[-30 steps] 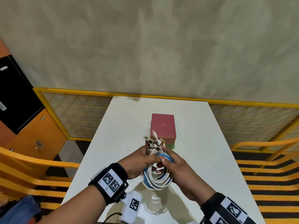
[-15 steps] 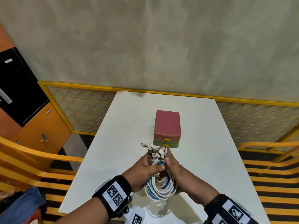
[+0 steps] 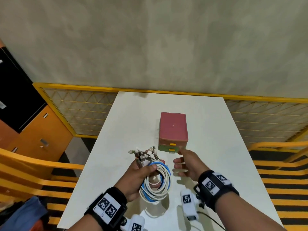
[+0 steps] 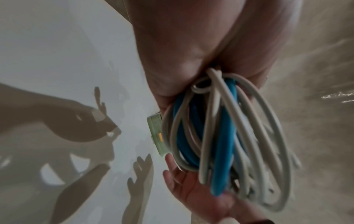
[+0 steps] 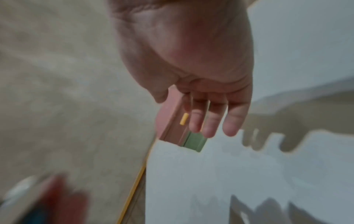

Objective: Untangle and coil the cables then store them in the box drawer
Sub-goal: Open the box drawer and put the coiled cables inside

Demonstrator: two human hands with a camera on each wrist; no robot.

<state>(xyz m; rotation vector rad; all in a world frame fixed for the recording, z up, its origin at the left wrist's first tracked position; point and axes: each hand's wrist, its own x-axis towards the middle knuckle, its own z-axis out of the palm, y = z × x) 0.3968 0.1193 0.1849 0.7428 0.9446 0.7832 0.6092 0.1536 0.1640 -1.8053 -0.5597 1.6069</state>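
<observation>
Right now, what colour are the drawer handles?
Yellow drawer handles, clearest in the head view.

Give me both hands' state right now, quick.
Left hand: grips the coiled cables.
Right hand: open, empty, fingers extended toward the drawer box.

A white table (image 3: 130, 124) stands against a beige wall (image 3: 150, 44). Behind it runs a yellow-framed mesh fence (image 3: 80, 114). To the left is an orange cabinet (image 3: 38, 135) with a black panel (image 3: 15, 97), and orange railings (image 3: 25, 165) flank both sides over a striped floor (image 3: 276, 190).
</observation>
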